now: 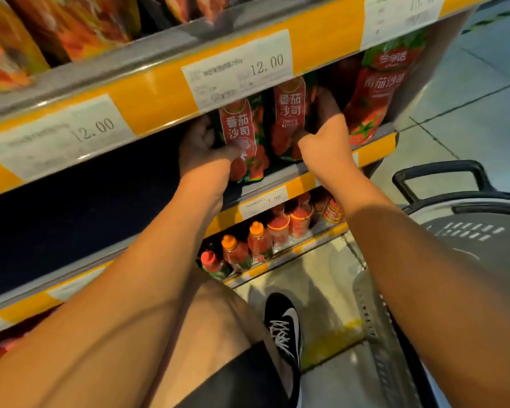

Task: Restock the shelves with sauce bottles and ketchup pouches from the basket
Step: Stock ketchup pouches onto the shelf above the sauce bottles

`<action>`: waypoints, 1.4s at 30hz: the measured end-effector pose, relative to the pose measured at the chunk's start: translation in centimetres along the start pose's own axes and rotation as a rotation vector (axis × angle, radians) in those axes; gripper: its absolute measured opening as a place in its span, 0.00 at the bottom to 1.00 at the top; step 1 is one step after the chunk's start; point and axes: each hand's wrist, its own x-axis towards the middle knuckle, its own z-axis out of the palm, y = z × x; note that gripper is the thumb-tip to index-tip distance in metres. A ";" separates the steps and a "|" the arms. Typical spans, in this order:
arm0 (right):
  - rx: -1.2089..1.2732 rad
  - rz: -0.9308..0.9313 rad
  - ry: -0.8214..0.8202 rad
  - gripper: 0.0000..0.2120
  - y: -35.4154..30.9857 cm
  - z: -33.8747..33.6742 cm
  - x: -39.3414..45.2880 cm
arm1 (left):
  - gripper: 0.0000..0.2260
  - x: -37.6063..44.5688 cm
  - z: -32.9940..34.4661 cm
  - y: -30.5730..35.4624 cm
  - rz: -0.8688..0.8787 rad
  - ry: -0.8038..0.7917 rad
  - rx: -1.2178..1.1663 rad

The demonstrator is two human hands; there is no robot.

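Left pouch: we see a red ketchup pouch standing upright on the middle shelf, its foot near the shelf's front edge; its top is hidden behind the yellow price rail above.
Right pouch: a second ketchup pouch of the same print stands just to the right of the first and a little farther in; the two touch or nearly touch, we cannot tell which.
Left grip: our left hand curls round the left edge of the left pouch, thumb on its front; the fingers behind are hidden.
Right grip: our right hand clasps the right edge of the right pouch, thumb at the front near its lower part, fingers reaching round the far side.
Neighbour: a larger tomato sauce pack stands at the right end of the same shelf, just beyond our right hand.
Price tags: white labels reading 12.00 sit on the rail; another label hangs on the middle shelf's own edge, its figures blurred.
Lower shelf: sauce bottles with orange and red caps stand in a row, below and nearer to us.
Upper shelf: blurred red and orange packs line the top left.
Basket: a grey shopping basket with a black handle stands at the right, beside our right forearm.
Floor: a black shoe with white laces rests on pale tiles.
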 end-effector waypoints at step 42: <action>-0.304 -0.015 -0.043 0.28 0.6 2.3 6.3 | 0.23 3.2 3.9 -2.8 0.271 0.017 0.550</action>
